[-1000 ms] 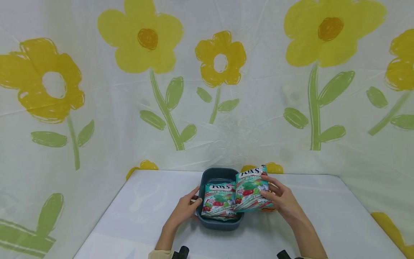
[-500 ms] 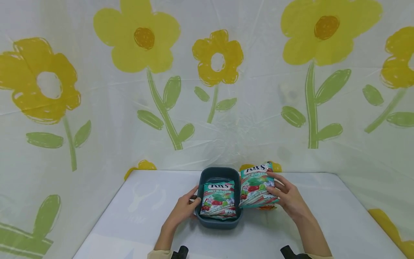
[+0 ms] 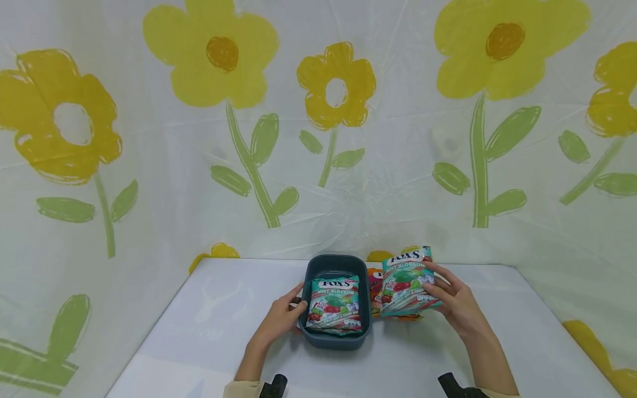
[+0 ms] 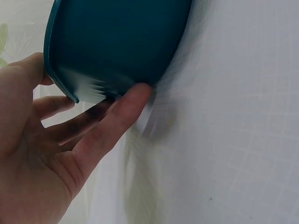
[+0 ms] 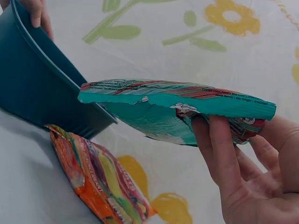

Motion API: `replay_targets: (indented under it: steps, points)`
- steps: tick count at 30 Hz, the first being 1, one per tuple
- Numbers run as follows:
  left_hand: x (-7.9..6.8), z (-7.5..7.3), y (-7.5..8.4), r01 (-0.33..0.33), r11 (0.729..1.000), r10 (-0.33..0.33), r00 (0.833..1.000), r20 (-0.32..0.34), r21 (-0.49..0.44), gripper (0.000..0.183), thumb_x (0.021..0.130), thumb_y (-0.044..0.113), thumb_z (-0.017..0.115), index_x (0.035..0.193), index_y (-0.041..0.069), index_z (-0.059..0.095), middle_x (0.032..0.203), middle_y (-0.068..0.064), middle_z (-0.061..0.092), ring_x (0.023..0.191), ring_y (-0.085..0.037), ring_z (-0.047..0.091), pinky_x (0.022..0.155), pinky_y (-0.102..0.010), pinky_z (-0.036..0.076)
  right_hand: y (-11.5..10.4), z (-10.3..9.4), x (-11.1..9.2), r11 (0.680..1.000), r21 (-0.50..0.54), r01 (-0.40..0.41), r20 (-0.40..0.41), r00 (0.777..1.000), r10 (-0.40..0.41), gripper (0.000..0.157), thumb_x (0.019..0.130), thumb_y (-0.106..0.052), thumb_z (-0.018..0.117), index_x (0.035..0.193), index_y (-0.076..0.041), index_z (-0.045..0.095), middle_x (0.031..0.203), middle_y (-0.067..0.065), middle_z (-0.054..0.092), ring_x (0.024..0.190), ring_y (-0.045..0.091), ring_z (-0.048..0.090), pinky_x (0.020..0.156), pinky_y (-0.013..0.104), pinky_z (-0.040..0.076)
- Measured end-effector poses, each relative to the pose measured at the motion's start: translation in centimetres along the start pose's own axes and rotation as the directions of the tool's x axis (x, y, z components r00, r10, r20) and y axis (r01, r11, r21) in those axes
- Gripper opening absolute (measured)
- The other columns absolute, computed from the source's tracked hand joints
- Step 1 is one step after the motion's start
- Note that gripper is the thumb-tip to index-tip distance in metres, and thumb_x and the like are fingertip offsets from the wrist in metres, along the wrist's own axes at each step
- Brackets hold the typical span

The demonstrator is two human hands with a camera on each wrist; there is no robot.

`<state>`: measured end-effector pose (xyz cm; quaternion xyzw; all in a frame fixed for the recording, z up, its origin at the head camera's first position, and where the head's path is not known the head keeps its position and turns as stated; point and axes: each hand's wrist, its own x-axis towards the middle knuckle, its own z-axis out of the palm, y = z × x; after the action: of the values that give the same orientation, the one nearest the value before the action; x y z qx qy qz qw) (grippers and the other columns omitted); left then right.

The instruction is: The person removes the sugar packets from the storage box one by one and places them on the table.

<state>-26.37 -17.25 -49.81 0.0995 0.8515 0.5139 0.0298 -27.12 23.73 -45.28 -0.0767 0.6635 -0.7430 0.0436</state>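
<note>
In the head view, a dark blue-green plastic bin stands on the table with a teal FOX'S Mint Blossom candy bag lying inside. My left hand holds the bin's left side at the rim; the left wrist view has its fingers against the outer wall. To the right of the bin, my right hand pinches a second teal candy bag by its right edge, raised off the table. Behind and below that bag, an orange candy bag lies beside the bin, partly hidden in the head view.
A white table carries everything. Behind it hangs a pale curtain printed with yellow flowers, close to the table's back edge.
My right hand has carried the second teal bag rightward and slightly up, away from over the bin. More of the orange bag now shows. The left hand stays at the bin.
</note>
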Motion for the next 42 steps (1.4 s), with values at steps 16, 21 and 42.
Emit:
replay_targets:
  steps: [16, 21, 42]
  points:
    - [-0.1, -0.3, -0.2, 0.028, 1.0, -0.028, 1.0, -0.013, -0.008, 0.057, 0.099, 0.025, 0.054, 0.152, 0.011, 0.036, 0.123, -0.023, 0.06, 0.088, -0.02, 0.061, 0.058, -0.031, 0.06, 0.2, -2.0, 0.1, 0.996, 0.086, 0.03, -0.013, 0.999, -0.029, 0.056, 0.099, -0.012, 0.056, 0.151, -0.022, 0.039, 0.116, -0.013, 0.068, 0.1, 0.006, 0.066, 0.079, 0.025, 0.06]
    - [-0.1, -0.2, -0.1, 0.029, 1.0, -0.029, 0.999, -0.016, 0.0, 0.057, 0.1, 0.025, 0.053, 0.152, 0.013, 0.036, 0.123, -0.023, 0.06, 0.086, -0.019, 0.061, 0.057, -0.03, 0.06, 0.0, -2.7, -0.3, 0.995, 0.101, 0.011, -0.051, 0.999, -0.005, 0.058, 0.098, -0.013, 0.057, 0.152, -0.023, 0.038, 0.114, -0.015, 0.068, 0.099, 0.006, 0.065, 0.08, 0.025, 0.06]
    - [-0.1, 0.2, 0.1, 0.014, 1.0, -0.014, 1.0, 0.003, -0.017, 0.058, 0.099, 0.026, 0.054, 0.153, 0.012, 0.035, 0.123, -0.024, 0.06, 0.086, -0.019, 0.062, 0.057, -0.031, 0.06, 1.8, -5.4, -0.9, 0.994, 0.101, -0.045, -0.158, 0.986, 0.061, 0.061, 0.096, -0.02, 0.062, 0.152, -0.027, 0.037, 0.115, -0.018, 0.061, 0.097, 0.002, 0.062, 0.08, 0.021, 0.059]
